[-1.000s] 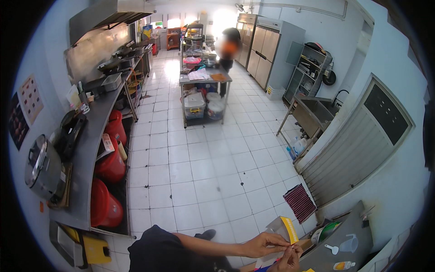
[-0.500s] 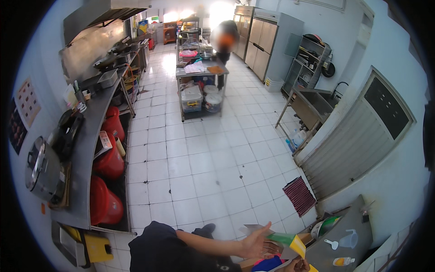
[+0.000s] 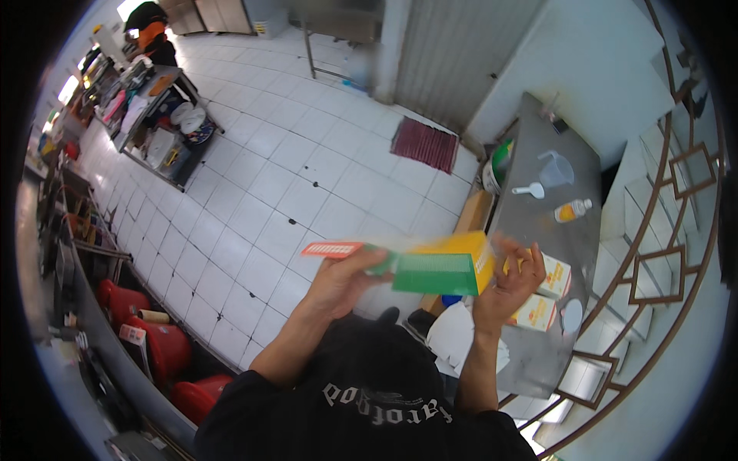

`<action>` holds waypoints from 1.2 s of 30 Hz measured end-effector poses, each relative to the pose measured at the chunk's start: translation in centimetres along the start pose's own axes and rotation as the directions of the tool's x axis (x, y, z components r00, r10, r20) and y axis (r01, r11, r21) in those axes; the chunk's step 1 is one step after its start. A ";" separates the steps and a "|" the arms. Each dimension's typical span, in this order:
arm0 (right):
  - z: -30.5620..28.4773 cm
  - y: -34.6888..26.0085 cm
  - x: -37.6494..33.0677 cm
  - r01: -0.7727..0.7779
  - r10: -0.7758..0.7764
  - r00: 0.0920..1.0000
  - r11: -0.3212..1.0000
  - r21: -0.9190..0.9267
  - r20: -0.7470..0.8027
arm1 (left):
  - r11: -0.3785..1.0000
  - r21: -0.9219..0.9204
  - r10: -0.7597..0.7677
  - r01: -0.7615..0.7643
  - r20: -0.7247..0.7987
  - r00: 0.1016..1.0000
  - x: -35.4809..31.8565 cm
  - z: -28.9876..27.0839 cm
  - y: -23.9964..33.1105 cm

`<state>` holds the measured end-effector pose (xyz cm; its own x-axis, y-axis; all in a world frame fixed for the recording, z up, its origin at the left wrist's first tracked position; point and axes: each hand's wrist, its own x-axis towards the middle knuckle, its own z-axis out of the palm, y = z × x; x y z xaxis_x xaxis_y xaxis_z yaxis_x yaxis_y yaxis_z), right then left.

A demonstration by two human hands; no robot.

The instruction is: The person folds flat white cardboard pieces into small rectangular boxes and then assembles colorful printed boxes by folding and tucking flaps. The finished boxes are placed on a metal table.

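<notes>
A green and yellow cardboard box (image 3: 434, 273) is held up in front of me, above the floor beside the grey table (image 3: 530, 242). At its left end, by a green part and an orange-red flap (image 3: 330, 249), my left hand (image 3: 340, 289) is closed on it. My right hand (image 3: 509, 290) is at the box's yellow right end, fingers spread and curled. Whether it touches the box is hard to make out. Two white and yellow cartons (image 3: 555, 275) lie on the table just beyond that hand. White paper pieces (image 3: 459, 336) are below it.
A clear measuring jug (image 3: 555, 169), a white scoop (image 3: 529, 190), an orange-labelled bottle (image 3: 573, 210) and a round white lid (image 3: 571, 316) are on the table. A dark red mat (image 3: 425, 144) lies by the door. Far left, a person (image 3: 152, 38) stands behind a steel worktable (image 3: 142, 115).
My view has swung right and down. The box has come up with my left hand, now at its left end. My right hand has risen and its fingers have spread.
</notes>
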<state>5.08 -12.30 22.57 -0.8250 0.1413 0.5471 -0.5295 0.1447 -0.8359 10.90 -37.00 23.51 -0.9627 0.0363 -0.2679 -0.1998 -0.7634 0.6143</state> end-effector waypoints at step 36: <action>5.5 -5.1 -2.5 -0.190 0.111 0.846 0.977 0.101 0.522 | 0.119 0.787 0.730 -0.606 0.344 0.590 -6.5 0.8 -1.9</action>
<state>8.77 -18.82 25.22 -0.8596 -0.3753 0.3468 -0.3800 0.0157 -0.9249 17.35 -35.27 24.63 -0.7768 -0.3139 0.5459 0.4160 0.3949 0.8191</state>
